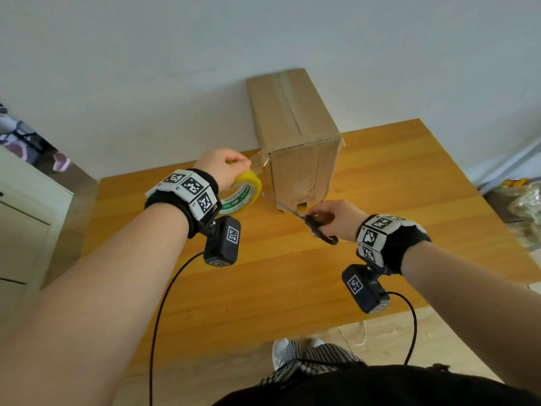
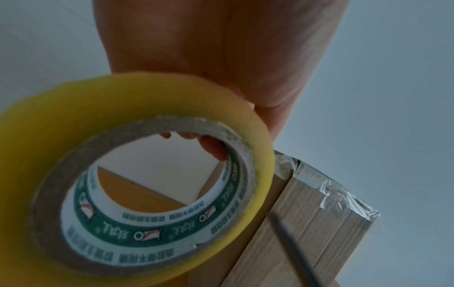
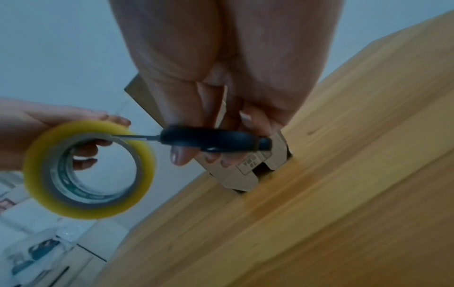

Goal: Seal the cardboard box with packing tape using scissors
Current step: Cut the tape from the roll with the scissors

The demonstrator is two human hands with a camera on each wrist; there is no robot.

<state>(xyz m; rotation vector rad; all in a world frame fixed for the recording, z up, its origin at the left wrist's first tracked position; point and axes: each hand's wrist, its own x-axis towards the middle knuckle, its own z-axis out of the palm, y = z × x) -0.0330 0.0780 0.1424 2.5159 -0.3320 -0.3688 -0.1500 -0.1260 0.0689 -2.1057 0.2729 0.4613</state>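
Observation:
A tall cardboard box (image 1: 295, 136) stands upright on the wooden table (image 1: 292, 273), with clear tape along its top seam and near edge (image 2: 339, 194). My left hand (image 1: 222, 168) grips a yellow roll of packing tape (image 1: 244, 194) just left of the box, fingers through its core (image 2: 211, 147). A strip of clear tape (image 1: 259, 162) runs from the roll to the box's top corner. My right hand (image 1: 333, 218) holds black-handled scissors (image 1: 319, 227) in front of the box, blades (image 1: 281, 205) pointing toward the roll (image 3: 88, 170). In the right wrist view the scissors (image 3: 211, 139) reach the roll's rim.
A white wall rises behind the table. A white cabinet (image 1: 26, 218) stands at the left, and plastic bags (image 1: 524, 206) lie on the floor to the right. Wrist-camera cables (image 1: 164, 312) hang below both arms. The table's near half is bare wood.

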